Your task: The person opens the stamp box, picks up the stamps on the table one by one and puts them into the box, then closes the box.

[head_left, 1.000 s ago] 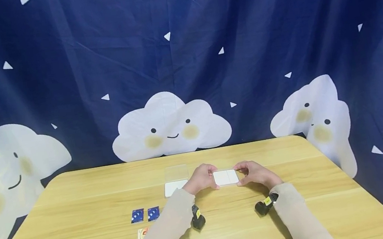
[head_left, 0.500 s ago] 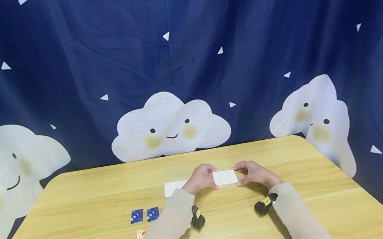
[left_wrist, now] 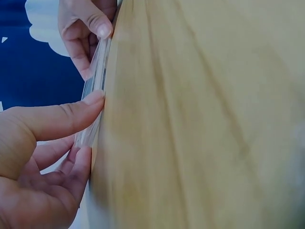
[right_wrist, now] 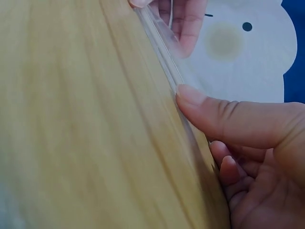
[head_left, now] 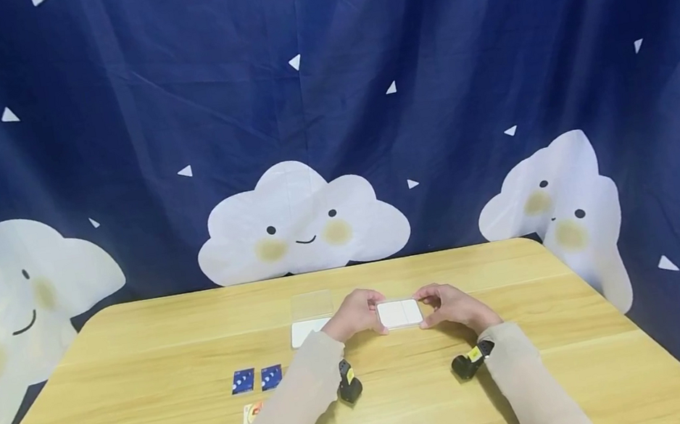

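A flat, clear plastic box (head_left: 399, 314) with a white face, crossed by a thin line, is held between both hands over the table. At its left end, my left hand (head_left: 355, 314) grips it with the thumb at the near edge and the fingers at the far side. My right hand (head_left: 453, 306) holds the right end in the same way. The left wrist view shows the box's transparent layered edge (left_wrist: 98, 71) between thumb and fingers. In the right wrist view, the right thumb (right_wrist: 195, 98) presses against that edge.
Left of the hands lies a white rectangular piece (head_left: 305, 332), with a clear plastic panel (head_left: 311, 306) behind it. Two small blue printed cards (head_left: 243, 381) lie nearer, above a colourful card (head_left: 250, 414) partly covered by the left sleeve. A blue curtain (head_left: 325, 111) hangs behind the table.
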Action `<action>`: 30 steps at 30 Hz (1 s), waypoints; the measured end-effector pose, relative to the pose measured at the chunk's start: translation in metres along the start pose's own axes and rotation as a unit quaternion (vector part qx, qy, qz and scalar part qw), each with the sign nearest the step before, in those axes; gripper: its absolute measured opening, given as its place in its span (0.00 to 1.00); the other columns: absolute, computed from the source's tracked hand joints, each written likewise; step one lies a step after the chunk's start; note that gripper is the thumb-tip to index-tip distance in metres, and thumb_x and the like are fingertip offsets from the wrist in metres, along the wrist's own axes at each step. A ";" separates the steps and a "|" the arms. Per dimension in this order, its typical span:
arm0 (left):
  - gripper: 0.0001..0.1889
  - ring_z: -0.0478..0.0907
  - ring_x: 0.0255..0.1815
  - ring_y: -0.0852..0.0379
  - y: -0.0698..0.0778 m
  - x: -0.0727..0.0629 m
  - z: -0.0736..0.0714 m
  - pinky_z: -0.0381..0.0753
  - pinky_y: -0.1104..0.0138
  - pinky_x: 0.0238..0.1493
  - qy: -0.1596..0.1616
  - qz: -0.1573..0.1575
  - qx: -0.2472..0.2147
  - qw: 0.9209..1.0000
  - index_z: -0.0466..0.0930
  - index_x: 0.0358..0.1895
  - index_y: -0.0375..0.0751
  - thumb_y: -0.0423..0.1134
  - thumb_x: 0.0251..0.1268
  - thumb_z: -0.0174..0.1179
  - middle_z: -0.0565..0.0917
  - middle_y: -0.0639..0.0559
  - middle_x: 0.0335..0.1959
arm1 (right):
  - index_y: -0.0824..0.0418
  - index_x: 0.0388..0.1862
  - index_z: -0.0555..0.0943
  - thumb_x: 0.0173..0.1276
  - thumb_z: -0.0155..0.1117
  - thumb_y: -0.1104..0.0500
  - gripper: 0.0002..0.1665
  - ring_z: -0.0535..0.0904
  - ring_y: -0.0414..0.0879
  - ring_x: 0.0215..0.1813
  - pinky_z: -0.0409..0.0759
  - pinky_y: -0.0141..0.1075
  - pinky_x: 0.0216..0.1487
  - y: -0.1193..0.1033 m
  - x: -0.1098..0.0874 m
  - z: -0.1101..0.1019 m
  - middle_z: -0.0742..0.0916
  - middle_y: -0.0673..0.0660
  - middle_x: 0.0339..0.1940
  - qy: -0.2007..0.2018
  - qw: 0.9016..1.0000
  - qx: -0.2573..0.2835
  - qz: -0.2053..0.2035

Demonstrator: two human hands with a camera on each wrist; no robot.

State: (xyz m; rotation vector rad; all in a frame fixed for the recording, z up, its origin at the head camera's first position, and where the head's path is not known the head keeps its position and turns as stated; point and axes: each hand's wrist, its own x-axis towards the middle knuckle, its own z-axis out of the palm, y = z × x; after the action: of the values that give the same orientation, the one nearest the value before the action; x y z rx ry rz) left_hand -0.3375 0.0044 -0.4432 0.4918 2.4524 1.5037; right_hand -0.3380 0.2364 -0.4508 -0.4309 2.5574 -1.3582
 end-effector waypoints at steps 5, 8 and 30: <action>0.29 0.76 0.37 0.55 -0.001 0.002 0.000 0.78 0.66 0.41 -0.008 -0.003 0.000 1.000 0.79 0.46 0.27 0.18 0.29 0.71 0.82 0.44 0.37 | 0.71 0.51 0.75 0.43 0.76 0.68 0.34 0.70 0.50 0.48 0.68 0.37 0.48 0.002 0.000 -0.001 0.80 0.61 0.47 -0.012 1.000 0.013 -0.014; 0.29 0.75 0.36 0.55 0.000 0.001 -0.001 0.77 0.66 0.42 -0.015 -0.008 0.005 1.000 0.78 0.47 0.27 0.19 0.30 0.71 0.82 0.44 0.38 | 0.71 0.51 0.75 0.43 0.76 0.68 0.33 0.70 0.50 0.48 0.68 0.37 0.48 0.003 -0.001 -0.002 0.80 0.61 0.47 -0.014 1.000 0.014 -0.019; 0.28 0.74 0.34 0.58 0.001 -0.001 0.000 0.76 0.70 0.38 -0.014 -0.005 0.004 1.000 0.78 0.46 0.26 0.22 0.32 0.72 0.82 0.44 0.36 | 0.72 0.53 0.74 0.46 0.75 0.68 0.33 0.70 0.50 0.48 0.67 0.39 0.50 0.006 -0.001 -0.002 0.80 0.63 0.48 -0.035 0.998 0.028 -0.036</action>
State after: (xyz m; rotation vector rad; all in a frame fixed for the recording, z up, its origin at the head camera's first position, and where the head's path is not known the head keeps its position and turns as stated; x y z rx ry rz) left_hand -0.3362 0.0045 -0.4425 0.4989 2.4374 1.4738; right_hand -0.3388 0.2418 -0.4546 -0.5559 2.4627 -1.4088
